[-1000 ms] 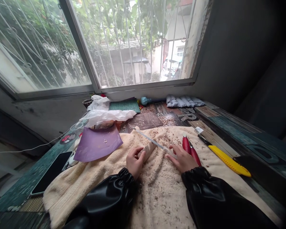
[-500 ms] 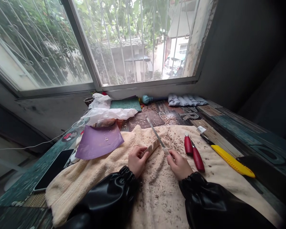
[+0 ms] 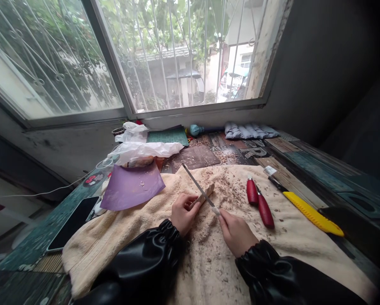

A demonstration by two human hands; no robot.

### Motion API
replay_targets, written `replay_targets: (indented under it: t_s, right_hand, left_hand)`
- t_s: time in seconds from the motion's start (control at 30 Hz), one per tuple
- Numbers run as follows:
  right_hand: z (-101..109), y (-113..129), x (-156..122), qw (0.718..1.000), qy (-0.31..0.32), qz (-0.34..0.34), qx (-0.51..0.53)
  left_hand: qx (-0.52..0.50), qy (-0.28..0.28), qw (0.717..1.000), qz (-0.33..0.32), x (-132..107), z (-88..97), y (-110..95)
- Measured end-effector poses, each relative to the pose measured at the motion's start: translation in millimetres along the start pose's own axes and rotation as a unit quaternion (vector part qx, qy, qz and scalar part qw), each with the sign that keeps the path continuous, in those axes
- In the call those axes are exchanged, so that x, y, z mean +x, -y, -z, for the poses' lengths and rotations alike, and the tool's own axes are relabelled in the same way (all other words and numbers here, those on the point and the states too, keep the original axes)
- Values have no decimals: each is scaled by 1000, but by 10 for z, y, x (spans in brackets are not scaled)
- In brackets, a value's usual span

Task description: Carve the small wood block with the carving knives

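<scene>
My left hand (image 3: 183, 214) is closed around a small, pale strip of wood (image 3: 209, 191) with notches along it, held low over the beige towel (image 3: 136, 228). In my right hand (image 3: 239, 232) is the light-coloured handle of a thin, narrow file (image 3: 194, 182). Its grey blade lies across the wood and points to the far left. Wood shavings (image 3: 231, 186) litter the towel around both hands. To the right of my right hand rest two tools with red handles (image 3: 252, 191).
A yellow-handled saw (image 3: 313, 214) lies at the right. Purple sandpaper (image 3: 133, 186), a tablet (image 3: 72, 224) and a white plastic bag (image 3: 145, 150) are on the left. Further back are a green mat (image 3: 169, 136) and a grey cushioned bundle (image 3: 250, 130), below a barred window.
My right hand has drawn the file back towards me and slightly left, so its blade now crosses the wood nearer its tip. My left hand stays nearly in place, still holding the wood.
</scene>
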State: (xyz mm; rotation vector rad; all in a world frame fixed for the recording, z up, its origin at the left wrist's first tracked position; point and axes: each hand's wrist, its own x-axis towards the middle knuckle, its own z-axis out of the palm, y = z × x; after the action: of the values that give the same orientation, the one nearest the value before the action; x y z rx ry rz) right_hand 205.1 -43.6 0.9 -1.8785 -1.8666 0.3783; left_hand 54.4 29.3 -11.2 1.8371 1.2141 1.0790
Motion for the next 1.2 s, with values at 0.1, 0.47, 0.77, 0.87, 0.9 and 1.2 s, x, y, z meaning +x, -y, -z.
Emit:
replay_targets:
  t_s: [0.1,0.47,0.77,0.87,0.9,1.2]
  right_hand:
    - [-8,-9,-10,1000,21,4,-9]
    - [-46,-18,-44,999,27,-8,-29]
    - [-83,-29,-63,1000,11,-1,-27]
    - [-74,-20,-61,999,19,2,-27]
    - [-72,-19,-60,999,20,3,-30]
    - [-62,-44,-61,997,32,-12,-64]
  left_hand:
    - [6,0,1000,0,0,-3,-3]
    - [1,-4,1000,0,-7,-6,-4]
    - [-10,-1,1000,9,-13,-15,7]
    - [-1,-7,1000,-1,-12,-17,9]
    - [1,-9,1000,-5,-12,-17,9]
    - [33,-19,999,-18,-21,-2,-84]
